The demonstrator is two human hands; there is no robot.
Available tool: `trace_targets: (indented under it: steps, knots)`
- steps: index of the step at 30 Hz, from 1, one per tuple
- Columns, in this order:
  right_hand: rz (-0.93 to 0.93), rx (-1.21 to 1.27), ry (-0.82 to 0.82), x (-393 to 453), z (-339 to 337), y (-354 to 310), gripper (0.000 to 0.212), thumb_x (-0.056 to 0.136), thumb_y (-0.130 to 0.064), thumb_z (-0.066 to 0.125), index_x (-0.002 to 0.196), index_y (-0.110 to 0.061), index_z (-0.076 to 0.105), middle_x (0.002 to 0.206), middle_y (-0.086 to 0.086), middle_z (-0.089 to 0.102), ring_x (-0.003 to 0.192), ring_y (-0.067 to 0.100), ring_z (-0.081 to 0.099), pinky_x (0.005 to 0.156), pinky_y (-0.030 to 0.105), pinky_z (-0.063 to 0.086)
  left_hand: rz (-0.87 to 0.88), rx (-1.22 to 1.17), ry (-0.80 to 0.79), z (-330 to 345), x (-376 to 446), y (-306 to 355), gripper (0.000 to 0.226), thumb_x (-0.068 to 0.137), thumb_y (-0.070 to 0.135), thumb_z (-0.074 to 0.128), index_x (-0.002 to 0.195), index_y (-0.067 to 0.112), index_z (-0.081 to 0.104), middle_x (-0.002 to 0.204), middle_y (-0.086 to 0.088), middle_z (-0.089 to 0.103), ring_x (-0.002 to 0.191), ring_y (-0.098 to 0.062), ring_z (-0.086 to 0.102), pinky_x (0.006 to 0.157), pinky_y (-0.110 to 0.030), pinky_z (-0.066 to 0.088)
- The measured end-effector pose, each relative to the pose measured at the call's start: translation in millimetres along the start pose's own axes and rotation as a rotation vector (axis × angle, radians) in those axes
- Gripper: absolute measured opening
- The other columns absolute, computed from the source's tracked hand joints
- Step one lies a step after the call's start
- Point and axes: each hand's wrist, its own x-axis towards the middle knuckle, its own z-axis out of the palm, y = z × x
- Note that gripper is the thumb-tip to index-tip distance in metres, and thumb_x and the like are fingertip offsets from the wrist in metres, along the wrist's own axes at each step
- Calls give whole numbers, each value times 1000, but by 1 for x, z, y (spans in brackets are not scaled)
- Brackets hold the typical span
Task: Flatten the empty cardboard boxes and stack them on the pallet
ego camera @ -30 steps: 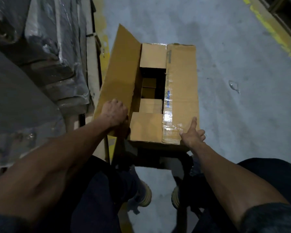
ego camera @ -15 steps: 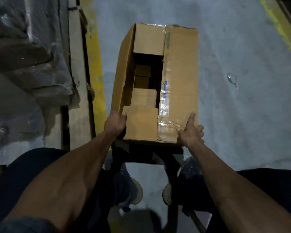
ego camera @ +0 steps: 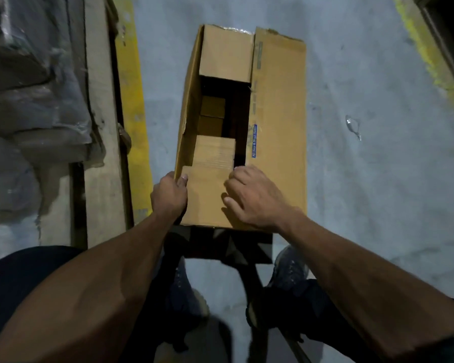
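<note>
A long brown cardboard box (ego camera: 278, 121) stands on the grey floor in front of me, its top partly open. The right long flap lies folded over; the two short end flaps are folded in, and the inside is dark. My left hand (ego camera: 169, 196) grips the near left corner of the box, thumb on the near end flap. My right hand (ego camera: 252, 199) rests on the near end, its fingers curled over the inner edge of the right long flap. My legs and shoes show below the box.
A wooden pallet (ego camera: 102, 132) with plastic-wrapped goods (ego camera: 29, 95) runs along the left, beside a yellow floor line (ego camera: 133, 106). A scrap of clear plastic (ego camera: 353, 127) lies on the floor to the right. Another yellow line (ego camera: 427, 56) marks the far right.
The raised left long flap has come down against the box side. My right hand moved left from the near right corner onto the inner edge of the right flap. The view drew closer to the box.
</note>
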Motion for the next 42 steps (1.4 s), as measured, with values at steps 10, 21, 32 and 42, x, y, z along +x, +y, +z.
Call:
trace_targets:
  steps: [10,21,32,42]
  knots:
    - [-275,-362,-192,16,-27,15,42,95,-50,40,82,-22,69,85,0,65,77,18,43,91,38,38,-18,47,19,1,1,0,38,105,35,44,121,6,62,114,-22,67,106,-43,59,84,-42,45]
    - [-59,-639,-492,-32,-114,22,36,99,-51,41,78,-23,47,82,-2,55,89,17,46,87,39,26,-33,10,-50,-6,-6,6,43,105,41,40,129,7,54,123,-22,62,114,-43,56,91,-46,43]
    - [726,-31,-399,-70,-53,85,42,105,-43,35,130,-12,48,118,12,48,99,26,55,83,43,47,-38,44,-36,-1,0,3,43,106,41,40,128,7,54,122,-22,62,112,-43,56,86,-42,41]
    - [1211,700,0,-46,6,75,42,109,-37,31,139,-9,43,129,18,57,116,37,56,87,41,42,-3,94,-44,-2,2,-1,44,106,42,39,123,5,56,116,-21,63,106,-42,58,84,-43,44]
